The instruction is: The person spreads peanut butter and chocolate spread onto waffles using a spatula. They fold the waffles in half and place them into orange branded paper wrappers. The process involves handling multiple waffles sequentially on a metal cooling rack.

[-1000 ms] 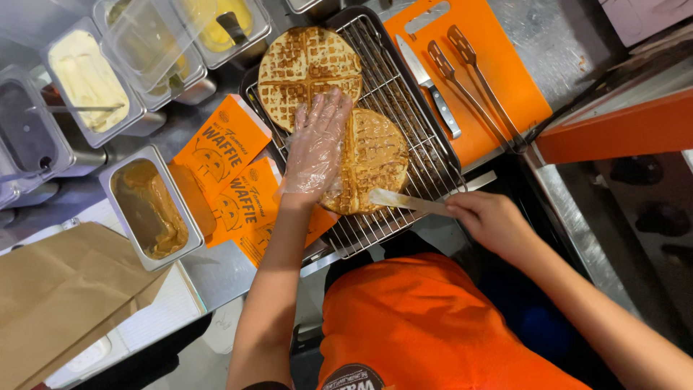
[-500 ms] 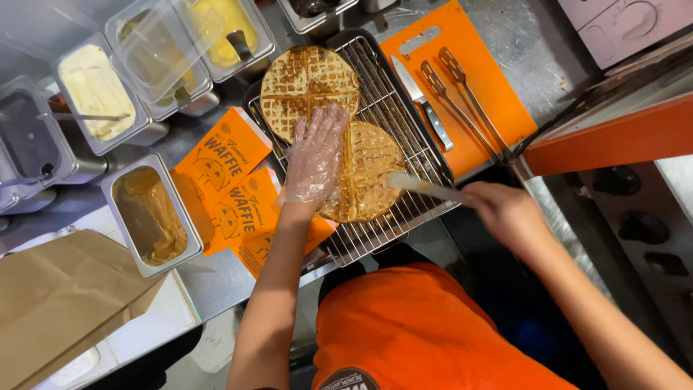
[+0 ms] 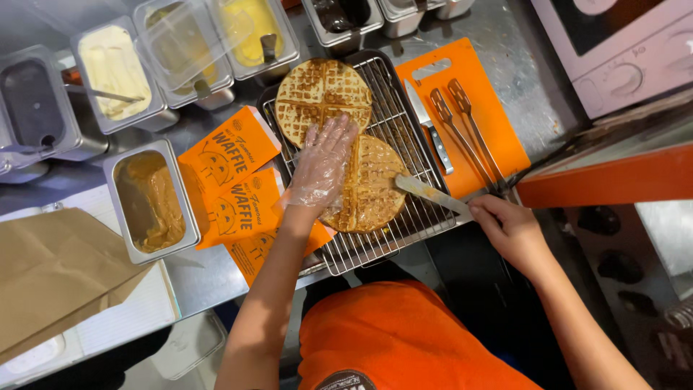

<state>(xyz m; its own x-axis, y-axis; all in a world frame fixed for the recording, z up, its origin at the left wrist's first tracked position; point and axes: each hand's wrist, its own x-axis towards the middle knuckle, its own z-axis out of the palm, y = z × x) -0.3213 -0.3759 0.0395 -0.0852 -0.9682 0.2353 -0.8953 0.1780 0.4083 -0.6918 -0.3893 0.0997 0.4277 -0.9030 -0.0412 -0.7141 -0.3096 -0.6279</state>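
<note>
Two round waffles lie on a wire rack (image 3: 404, 123). The nearer waffle (image 3: 375, 184) is coated with a tan spread; the farther waffle (image 3: 323, 94) is plain. My left hand (image 3: 323, 165), in a clear plastic glove, lies flat on the left part of the nearer waffle with fingers spread. My right hand (image 3: 509, 231) grips the handle of a spreading knife (image 3: 429, 193), whose smeared blade tip rests on that waffle's right edge.
A steel pan of tan spread (image 3: 148, 198) sits left of orange paper sleeves (image 3: 231, 188). Several topping tubs line the back. An orange cutting board (image 3: 469, 108) holds a knife and tongs. A brown paper bag (image 3: 50, 278) lies at the lower left.
My right hand has drawn the knife back toward the right, so its blade now touches only the waffle's right edge. My left hand has stayed on the waffle.
</note>
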